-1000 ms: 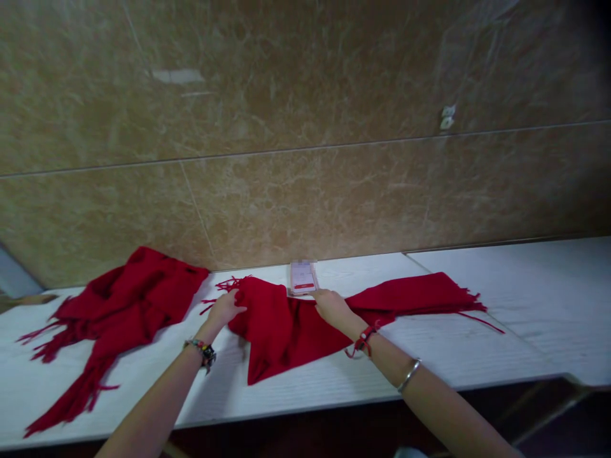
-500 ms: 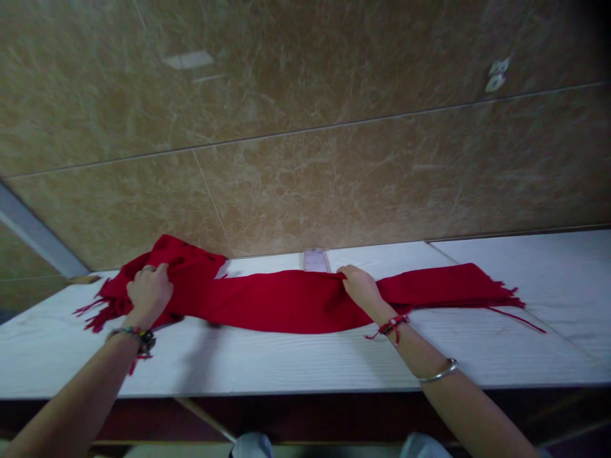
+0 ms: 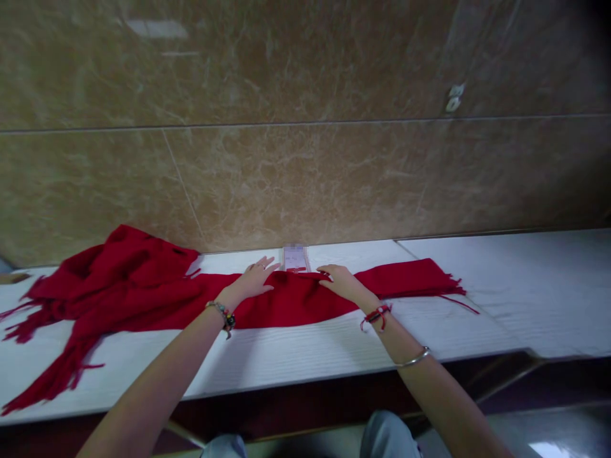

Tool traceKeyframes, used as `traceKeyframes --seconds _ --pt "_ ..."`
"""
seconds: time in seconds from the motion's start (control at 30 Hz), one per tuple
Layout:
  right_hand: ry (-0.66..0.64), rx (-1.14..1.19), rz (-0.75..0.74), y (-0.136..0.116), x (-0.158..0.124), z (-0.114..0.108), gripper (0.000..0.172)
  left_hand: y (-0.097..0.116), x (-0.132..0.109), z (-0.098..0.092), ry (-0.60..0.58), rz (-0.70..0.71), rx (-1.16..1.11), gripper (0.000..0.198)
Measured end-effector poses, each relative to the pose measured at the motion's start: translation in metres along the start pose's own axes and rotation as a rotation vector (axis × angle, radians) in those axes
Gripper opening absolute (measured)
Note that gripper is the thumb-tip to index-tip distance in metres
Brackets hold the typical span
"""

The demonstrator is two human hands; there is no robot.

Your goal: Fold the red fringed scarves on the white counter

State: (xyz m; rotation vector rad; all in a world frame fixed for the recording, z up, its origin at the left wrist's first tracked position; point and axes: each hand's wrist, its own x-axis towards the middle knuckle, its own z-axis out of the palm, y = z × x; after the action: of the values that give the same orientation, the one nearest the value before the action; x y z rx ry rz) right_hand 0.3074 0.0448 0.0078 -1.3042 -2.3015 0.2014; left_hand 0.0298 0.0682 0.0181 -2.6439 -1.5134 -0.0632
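A red fringed scarf (image 3: pixel 296 305) lies along a white bench top. Its right part is a flat, narrow strip; the left part is a rumpled heap, with one fringed end hanging toward the front edge. My left hand (image 3: pixel 251 280) rests over the middle of the strip, fingers spread and nothing gripped. Close by on the right, my right hand (image 3: pixel 344 285) touches the scarf's far edge, its fingers loosely bent and apart from the thumb. Between the two hands, a small pale card or packet (image 3: pixel 294 257) sits behind the scarf, its near side partly covered.
A brown marbled tile wall (image 3: pixel 305 184) rises directly behind the bench top (image 3: pixel 534 286). White sockets (image 3: pixel 454 98) are on the wall at the right. A small brown object (image 3: pixel 14 278) lies at the far left. My knees are below the front edge.
My left hand has let go of the bunched left end and moved right to the scarf's middle. That end now lies spread toward the front. My right hand has loosened from its pinch.
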Motion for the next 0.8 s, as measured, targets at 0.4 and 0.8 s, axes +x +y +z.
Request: traceKeyframes --seconds 0.4,0.8 --pt "-0.111 -0.135 -0.072 0.073 -0.074 -0.054 0.047 -0.016 -0.002 -0.030 0.027 0.102 -0.058 0.020" --pt "0.037 -0.280 -0.104 0.097 -0.087 -0.050 0.033 -0.029 -0.039 -0.041 0.090 -0.015 0.130 0.027"
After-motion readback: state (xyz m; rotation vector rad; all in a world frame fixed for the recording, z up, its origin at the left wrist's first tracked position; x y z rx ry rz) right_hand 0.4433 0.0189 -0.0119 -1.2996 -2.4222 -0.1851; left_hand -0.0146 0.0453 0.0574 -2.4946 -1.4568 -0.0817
